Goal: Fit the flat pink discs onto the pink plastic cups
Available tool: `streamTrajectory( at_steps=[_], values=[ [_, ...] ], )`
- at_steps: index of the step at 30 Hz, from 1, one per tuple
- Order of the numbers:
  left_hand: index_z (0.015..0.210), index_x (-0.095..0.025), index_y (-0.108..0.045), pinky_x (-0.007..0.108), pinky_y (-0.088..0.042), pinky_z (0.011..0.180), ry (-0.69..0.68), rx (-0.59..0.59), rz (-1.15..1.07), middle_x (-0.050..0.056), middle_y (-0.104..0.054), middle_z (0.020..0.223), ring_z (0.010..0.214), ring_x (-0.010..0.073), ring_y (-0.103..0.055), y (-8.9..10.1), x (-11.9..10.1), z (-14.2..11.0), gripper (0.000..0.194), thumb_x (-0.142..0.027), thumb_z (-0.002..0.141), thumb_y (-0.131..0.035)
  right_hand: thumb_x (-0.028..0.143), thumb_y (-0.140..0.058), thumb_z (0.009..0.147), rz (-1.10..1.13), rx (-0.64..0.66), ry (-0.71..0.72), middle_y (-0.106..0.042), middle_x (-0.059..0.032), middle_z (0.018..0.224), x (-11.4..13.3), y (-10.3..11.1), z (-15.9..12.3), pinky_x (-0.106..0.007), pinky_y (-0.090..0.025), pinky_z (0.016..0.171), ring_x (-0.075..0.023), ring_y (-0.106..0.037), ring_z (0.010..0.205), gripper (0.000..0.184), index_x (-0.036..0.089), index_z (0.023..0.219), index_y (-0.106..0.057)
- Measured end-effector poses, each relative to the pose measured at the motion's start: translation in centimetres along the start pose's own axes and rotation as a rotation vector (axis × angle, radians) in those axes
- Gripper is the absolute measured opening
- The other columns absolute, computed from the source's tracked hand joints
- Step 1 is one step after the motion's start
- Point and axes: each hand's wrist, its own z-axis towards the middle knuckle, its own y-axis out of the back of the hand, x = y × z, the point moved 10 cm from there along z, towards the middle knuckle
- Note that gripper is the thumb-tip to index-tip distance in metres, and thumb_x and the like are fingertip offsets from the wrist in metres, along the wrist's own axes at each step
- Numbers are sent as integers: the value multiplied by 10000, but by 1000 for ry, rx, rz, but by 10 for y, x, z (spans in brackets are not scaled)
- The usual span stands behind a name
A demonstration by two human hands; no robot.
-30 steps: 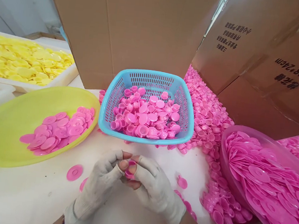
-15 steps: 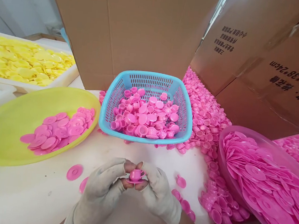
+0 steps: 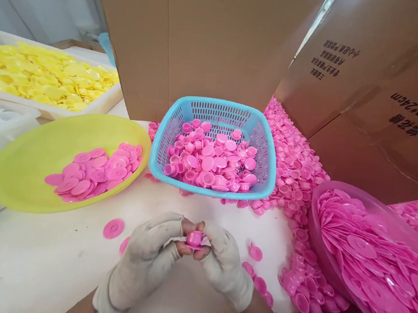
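Note:
Between my two gloved hands is a small pink toy cup (image 3: 194,238) standing upright on a pink toy saucer (image 3: 194,247). My left hand (image 3: 153,258) pinches the pair from the left, thumb below and fingers above. From the other side my right hand (image 3: 222,262) pinches it the same way, near the cup's handle. The gloves leave the fingertips bare. Past my hands stands a blue plastic basket (image 3: 208,192) holding many pink cups on saucers. A loose pink saucer (image 3: 114,228) lies left of my left hand, with another partly hidden by the glove.
At left sits a yellow basin (image 3: 21,166) with pink saucers in it. A pink basin (image 3: 317,212) heaped with saucers stands at right, beside a spread pile of pink cups (image 3: 297,171). Cardboard boxes (image 3: 213,42) rise behind. A white tray (image 3: 102,105) holds yellow pieces.
My view has shifted, so the basket and basins appear farther right. Both hands still hold the cup and saucer, with the fingers now covering more of the cup's top and handle.

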Motion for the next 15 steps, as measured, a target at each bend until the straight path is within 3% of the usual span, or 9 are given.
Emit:
streamTrajectory(
  at_steps=[2, 5, 8, 11, 13, 15],
  values=[
    [912, -222, -666, 234, -525, 648, 43, 26, 24, 28, -694, 811, 740, 154, -655, -2, 7, 0, 117, -256, 812, -617, 203, -459, 873, -34, 20, -51, -581, 0, 739, -2, -2, 3, -235, -474, 591, -131, -560, 621, 138, 211, 974, -552],
    [1020, -201, -636, 268, -537, 701, 190, 38, 103, 62, -698, 946, 808, 174, -664, 5, 26, -2, 225, -300, 825, -582, 217, -517, 860, -159, 47, -122, -616, -12, 778, -2, 4, 13, -251, -486, 630, -149, -589, 677, 126, 208, 970, -578],
    [1074, -185, -610, 283, -537, 711, 312, 35, 251, 80, -682, 1021, 817, 182, -667, 29, 40, -8, 287, -328, 844, -514, 211, -531, 862, -285, -143, -151, -629, -43, 918, 5, 44, 23, -293, -507, 718, -169, -614, 777, 308, 211, 1171, -528],
    [929, -196, -644, 270, -517, 686, 397, 141, 499, 49, -685, 937, 775, 179, -665, 50, 52, -24, 231, -325, 842, -474, 219, -539, 860, -361, -320, -184, -606, -65, 1001, 11, 90, 21, -336, -507, 778, -176, -614, 821, 481, 201, 1321, -402],
    [906, -215, -647, 271, -508, 686, 433, 271, 631, 32, -676, 932, 785, 185, -664, 55, 64, -43, 229, -343, 839, -470, 239, -547, 857, -460, -285, -191, -613, -59, 973, 11, 106, 14, -336, -497, 766, -181, -605, 820, 376, 204, 1227, -488],
    [907, -241, -649, 272, -505, 663, 447, 358, 734, 18, -664, 941, 765, 184, -664, 56, 77, -64, 224, -341, 834, -462, 232, -530, 862, -557, -167, -227, -625, -51, 911, 1, 113, 3, -317, -477, 742, -185, -594, 820, 198, 201, 1052, -577]
  ],
)
